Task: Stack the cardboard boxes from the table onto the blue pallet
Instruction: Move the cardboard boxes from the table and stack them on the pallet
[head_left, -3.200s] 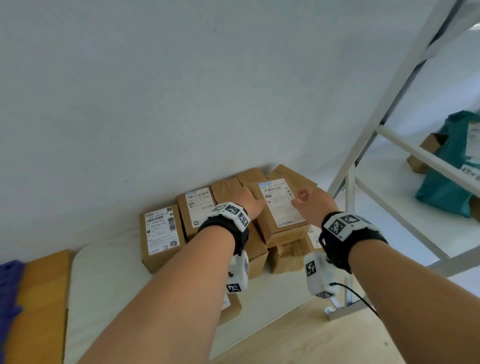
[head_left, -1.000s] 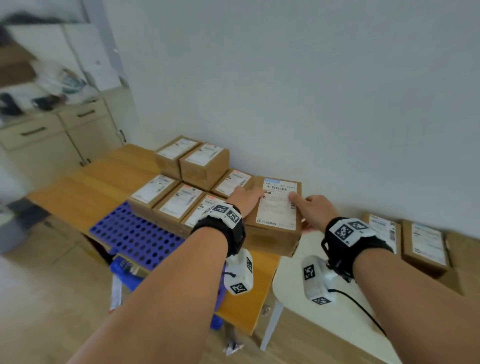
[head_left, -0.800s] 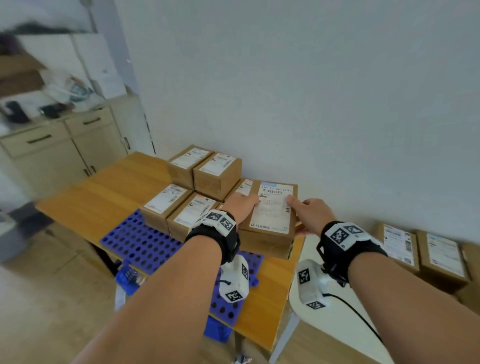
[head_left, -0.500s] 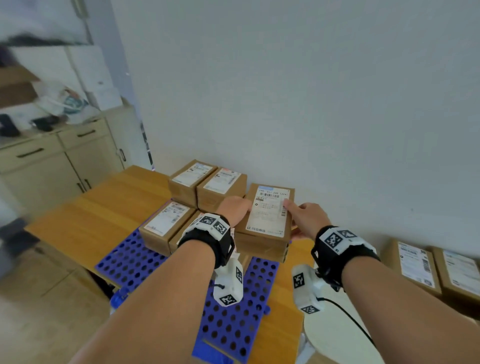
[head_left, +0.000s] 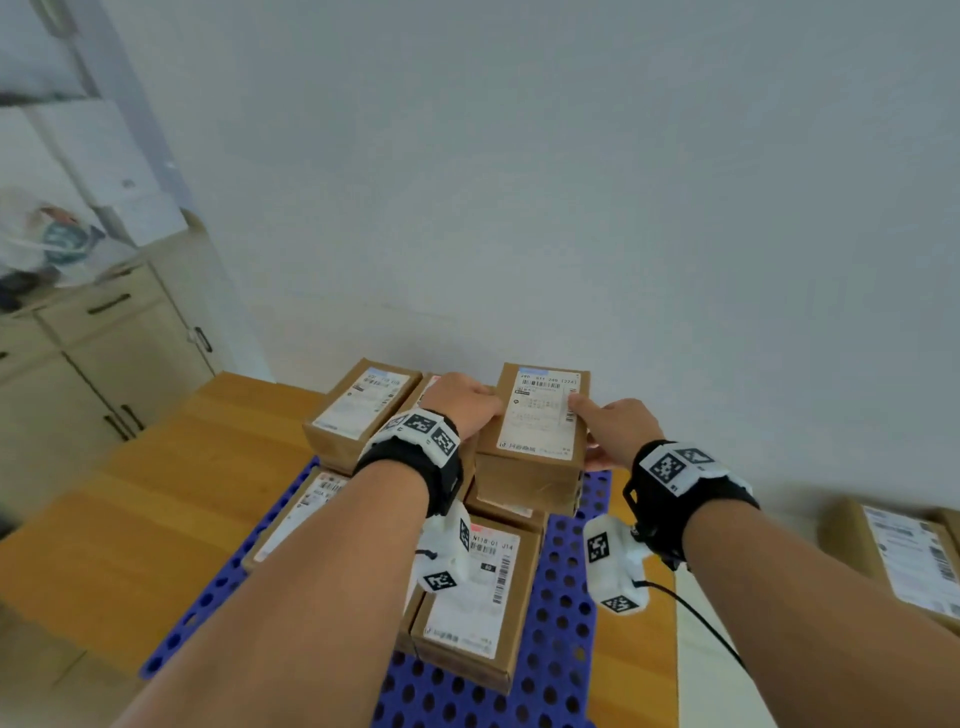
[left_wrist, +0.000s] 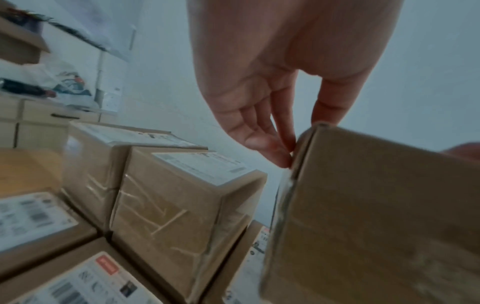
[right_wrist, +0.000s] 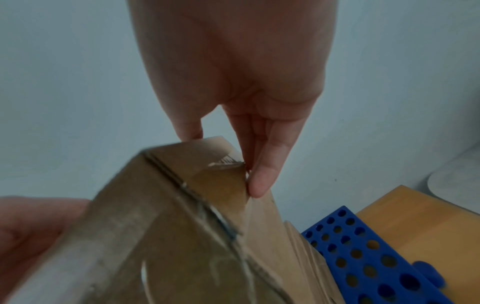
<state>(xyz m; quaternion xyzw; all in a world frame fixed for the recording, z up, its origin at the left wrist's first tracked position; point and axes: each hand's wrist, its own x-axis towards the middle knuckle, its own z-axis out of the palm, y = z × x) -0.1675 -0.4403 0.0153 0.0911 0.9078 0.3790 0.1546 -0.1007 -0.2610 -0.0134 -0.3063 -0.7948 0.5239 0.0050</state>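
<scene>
Since 3.2 s ago the box (head_left: 537, 415) has come off the white table and now sits centre frame over the pallet (head_left: 563, 597), at second-tier height beside the upper boxes (head_left: 363, 402). Left hand (head_left: 462, 402) and right hand (head_left: 613, 423) each clamp a side, thumbs on top, fingers down the walls. Judged: placement nearly done, release next. Lower box label (head_left: 485, 577) reads "N118-01 J14"; held box's label is too blurred to read.
</scene>
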